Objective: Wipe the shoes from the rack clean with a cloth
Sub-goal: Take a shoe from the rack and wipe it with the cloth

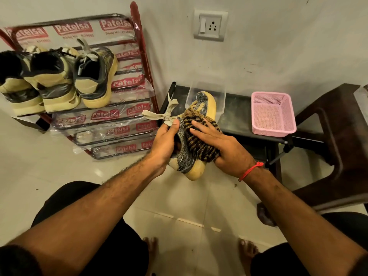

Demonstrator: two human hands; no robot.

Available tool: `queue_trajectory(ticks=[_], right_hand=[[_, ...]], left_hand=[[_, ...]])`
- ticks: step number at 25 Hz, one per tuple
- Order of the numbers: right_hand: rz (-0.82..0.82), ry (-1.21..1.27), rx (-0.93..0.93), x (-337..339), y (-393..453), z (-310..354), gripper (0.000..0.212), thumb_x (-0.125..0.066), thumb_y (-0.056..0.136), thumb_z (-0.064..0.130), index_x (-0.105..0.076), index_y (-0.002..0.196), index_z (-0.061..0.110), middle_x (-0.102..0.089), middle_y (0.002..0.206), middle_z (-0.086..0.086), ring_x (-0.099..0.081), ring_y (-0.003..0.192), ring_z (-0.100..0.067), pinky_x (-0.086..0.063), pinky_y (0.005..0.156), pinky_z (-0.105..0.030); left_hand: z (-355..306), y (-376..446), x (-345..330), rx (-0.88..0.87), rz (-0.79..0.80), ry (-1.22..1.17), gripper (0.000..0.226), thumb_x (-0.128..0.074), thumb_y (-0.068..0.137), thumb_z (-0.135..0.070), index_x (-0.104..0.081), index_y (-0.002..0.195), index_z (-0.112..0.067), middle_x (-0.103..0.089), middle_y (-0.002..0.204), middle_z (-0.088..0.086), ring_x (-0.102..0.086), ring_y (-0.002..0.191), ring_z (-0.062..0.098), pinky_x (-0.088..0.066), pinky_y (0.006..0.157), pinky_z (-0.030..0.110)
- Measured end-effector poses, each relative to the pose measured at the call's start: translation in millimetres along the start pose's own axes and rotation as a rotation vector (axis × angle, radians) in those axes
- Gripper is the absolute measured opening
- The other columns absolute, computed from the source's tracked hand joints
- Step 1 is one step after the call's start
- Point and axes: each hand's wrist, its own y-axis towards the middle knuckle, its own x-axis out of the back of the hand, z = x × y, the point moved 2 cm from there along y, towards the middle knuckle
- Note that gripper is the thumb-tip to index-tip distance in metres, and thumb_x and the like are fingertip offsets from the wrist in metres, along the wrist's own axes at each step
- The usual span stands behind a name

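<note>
A grey and tan sneaker [188, 160] with a yellowish sole is held in the air at the frame's centre, toe pointing away from me. My left hand [166, 140] grips it at the opening, thumb by the knotted beige laces. My right hand [223, 145] presses a brown and black striped cloth [199, 143] against the shoe's upper, fingers spread over the cloth and thumb tucked under it. Three similar sneakers [59, 80] sit heel-out on a shelf of the red metal shoe rack [137, 36] at the left.
A low black table [237, 116] stands against the wall behind the shoe, holding a clear plastic container [221, 96] and a pink mesh basket [272, 114]. A dark brown plastic chair [338, 136] is at the right. My bare feet rest on the white tile floor below.
</note>
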Motion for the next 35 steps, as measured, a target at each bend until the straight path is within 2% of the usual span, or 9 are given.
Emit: queue_trajectory(ticks=[2,8,11,16,22,25,29,33,35], right_hand=[[0.012,-0.003,0.012,-1,1,6,0.073,-0.058,0.09,-0.006,-0.034,0.154,0.021,-0.023,0.164,0.006,-0.01,0.154,-0.02,-0.021,0.123,-0.052],[0.026,-0.067,0.005,3,-1,1,0.076,-0.056,0.091,0.0,-0.027,0.157,0.025,-0.014,0.166,0.01,-0.001,0.155,-0.019,-0.022,0.122,-0.054],[0.011,-0.065,-0.017,1,10,-11,0.074,-0.053,0.091,0.006,-0.025,0.157,0.027,-0.01,0.167,0.01,0.001,0.155,-0.021,-0.023,0.121,-0.055],[-0.026,0.025,-0.027,2,23,-25,0.064,-0.036,0.091,0.017,-0.032,0.155,0.022,-0.017,0.166,0.006,-0.001,0.155,-0.023,-0.023,0.121,-0.056],[-0.134,0.106,-0.037,7,10,-7,0.058,-0.044,0.094,0.02,-0.04,0.151,0.019,-0.025,0.164,0.003,-0.011,0.154,-0.024,-0.023,0.122,-0.05],[-0.12,0.084,-0.012,6,5,2,0.061,-0.042,0.093,0.015,-0.036,0.153,0.017,-0.022,0.165,0.002,-0.013,0.154,-0.024,-0.022,0.123,-0.049],[-0.06,0.024,-0.005,6,-6,6,0.076,-0.049,0.086,-0.004,-0.03,0.156,0.02,-0.014,0.167,0.003,-0.01,0.154,-0.02,-0.024,0.122,-0.05],[-0.024,0.032,-0.023,-10,6,15,0.067,-0.046,0.089,0.013,-0.032,0.155,0.017,-0.018,0.166,0.001,-0.008,0.154,-0.018,-0.022,0.123,-0.05],[0.001,-0.028,0.062,-28,2,27,0.068,-0.056,0.09,0.008,-0.034,0.154,0.012,-0.022,0.164,-0.004,-0.01,0.154,-0.023,-0.023,0.121,-0.055]], left_hand=[[-5,-3,4,-0.028,-0.008,-0.012,0.035,-0.048,0.107,-0.042,-0.063,0.133,-0.024,-0.075,0.117,0.001,-0.071,0.108,0.019,-0.061,0.087,0.039],[-4,-1,-2,0.005,0.005,-0.051,0.034,-0.047,0.106,-0.043,-0.062,0.133,-0.028,-0.075,0.119,-0.001,-0.072,0.108,0.017,-0.059,0.07,0.029],[-6,13,-10,-0.009,-0.011,-0.087,0.032,-0.047,0.107,-0.04,-0.063,0.132,-0.028,-0.075,0.118,-0.004,-0.073,0.103,0.009,-0.058,0.067,0.023],[-14,25,-20,-0.043,-0.04,-0.114,0.034,-0.046,0.107,-0.034,-0.059,0.136,-0.021,-0.074,0.122,-0.003,-0.069,0.114,0.012,-0.058,0.086,0.026],[-15,2,-29,-0.04,-0.085,-0.113,0.033,-0.048,0.105,-0.037,-0.06,0.134,-0.026,-0.074,0.121,-0.007,-0.069,0.113,0.009,-0.055,0.096,0.037],[-18,-8,-22,-0.062,-0.081,-0.074,0.03,-0.05,0.105,-0.037,-0.063,0.129,-0.026,-0.076,0.113,-0.007,-0.072,0.105,0.008,-0.058,0.087,0.033],[-13,-24,-13,0.019,-0.046,-0.046,0.029,-0.051,0.105,-0.041,-0.064,0.123,-0.023,-0.077,0.107,-0.001,-0.073,0.095,0.012,-0.058,0.06,0.023],[-8,-21,-5,0.058,-0.111,-0.111,0.036,-0.05,0.105,-0.043,-0.062,0.131,-0.021,-0.074,0.117,0.001,-0.071,0.104,0.015,-0.057,0.059,0.023],[-11,-13,4,0.028,-0.129,-0.062,0.039,-0.046,0.106,-0.044,-0.059,0.135,-0.021,-0.072,0.121,0.0,-0.069,0.104,0.011,-0.057,0.066,0.026]])
